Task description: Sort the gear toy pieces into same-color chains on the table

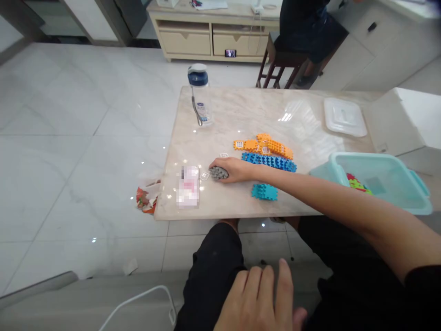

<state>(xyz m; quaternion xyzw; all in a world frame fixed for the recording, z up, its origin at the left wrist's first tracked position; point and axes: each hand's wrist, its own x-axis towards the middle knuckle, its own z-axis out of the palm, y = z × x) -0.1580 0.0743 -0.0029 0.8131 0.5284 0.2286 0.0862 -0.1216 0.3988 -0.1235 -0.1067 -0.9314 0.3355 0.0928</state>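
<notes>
From my remote seat the biggest thing is the marble table point(241, 115), with a teal tub point(413, 202) at its right edge, a few bright pieces lying in it. Its white lid point(344, 117) lies flat farther back. A bottle point(200, 96) stands upright near the far left corner. Beyond the table another person point(303, 23) sits on a stool, well apart from the work.

Mid-table lie toothed plastic blocks: an orange cluster point(265, 147), a blue strip point(268, 161) just in front of it, and a teal block point(264, 191) nearer the front edge.

The right hand point(234, 169) reaches across from the right, palm down. Its fingers are curled over a grey block point(218, 173), which sits on the table near the front left, left of the blue strip. I see the fingertips wrapped on it, though the thumb side is hidden. A tiny white piece point(206, 175) lies just beside it.

I judge the grey block light, stiff and bumpy — the studs should give grip, so slipping looks unlikely. It is not fragile. Pinching across its two long sides looks the surest hold.

The left hand point(258, 299) rests flat on the knee, fingers loosely apart, holding nothing.
</notes>
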